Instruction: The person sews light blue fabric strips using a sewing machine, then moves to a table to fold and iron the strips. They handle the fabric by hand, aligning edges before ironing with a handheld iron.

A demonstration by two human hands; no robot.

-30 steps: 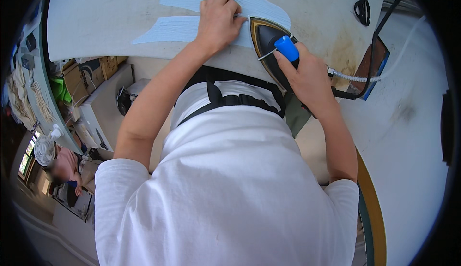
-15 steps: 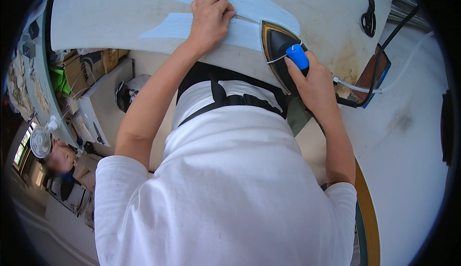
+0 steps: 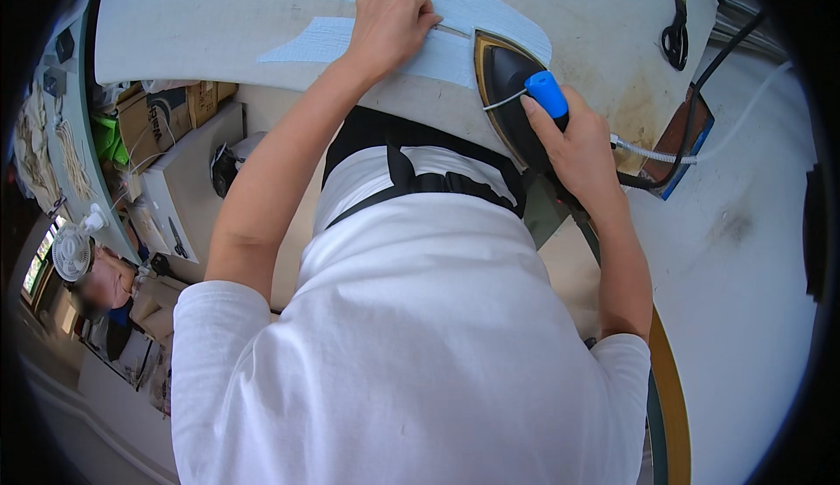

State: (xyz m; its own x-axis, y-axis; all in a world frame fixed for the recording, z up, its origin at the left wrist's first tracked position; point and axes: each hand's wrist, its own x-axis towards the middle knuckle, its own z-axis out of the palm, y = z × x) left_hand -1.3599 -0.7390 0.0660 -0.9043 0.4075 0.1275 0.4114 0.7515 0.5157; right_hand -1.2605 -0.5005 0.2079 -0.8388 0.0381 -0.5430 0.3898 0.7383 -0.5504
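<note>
A light blue piece of fabric (image 3: 472, 2) lies on the pale padded ironing surface, with a slit between its upper and lower parts. My left hand (image 3: 394, 26) rests over that slit, its fingers curled and thumb and forefinger pinched together at the fabric's edge. In my right hand (image 3: 577, 148) is the blue handle of a dark iron (image 3: 507, 78), gripped with the thumb along its side. The iron's pointed front overlaps the right end of the lower fabric part, and its rear hangs toward my waist. Its soleplate is hidden underneath.
Black scissors (image 3: 675, 39) lie at the far right of the ironing surface (image 3: 201, 13). A clear hose and black cable run from the iron past a brown iron rest (image 3: 678, 148). Cardboard boxes (image 3: 166, 122) stand below left. Another person (image 3: 109, 279) sits at the lower left.
My left hand has shifted slightly up and to the right along the fabric. The iron, still in my right hand, has barely moved.
</note>
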